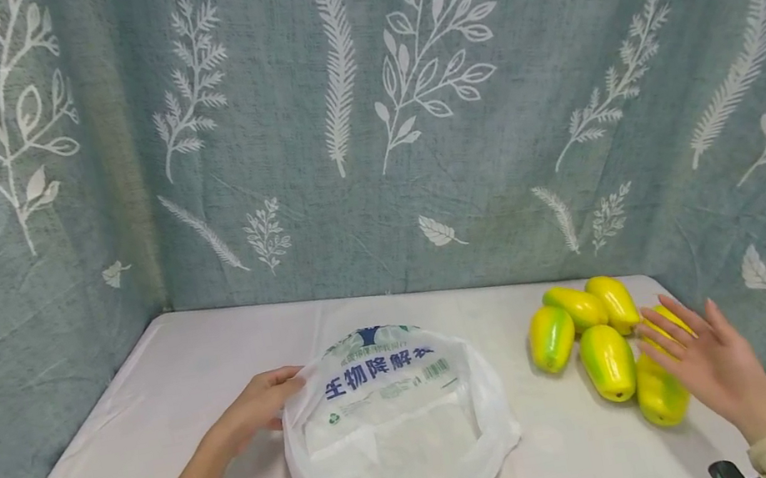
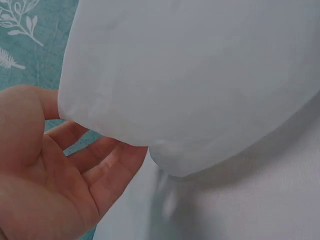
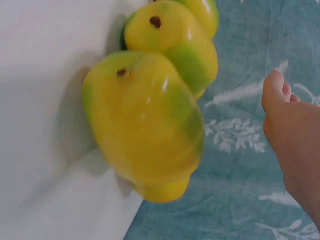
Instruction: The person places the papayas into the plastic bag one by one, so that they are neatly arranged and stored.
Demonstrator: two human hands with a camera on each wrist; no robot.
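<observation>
One thin, white plastic bag sits on the white-covered counter in front of you, mouth spread wide; your left hand pinches its left rim between thumb and fingers, probably because such limp film would sag without support. Large blue characters on its far side read 生物降解 ("biodegradable"), the last one creased and unclear, with a green barcode and a small green recycling mark below. Six glossy, yellow-green, oval fruits lie clustered to the right, presumably set aside to leave the bag room. Your right hand is beside them, fingers spread, holding nothing.
</observation>
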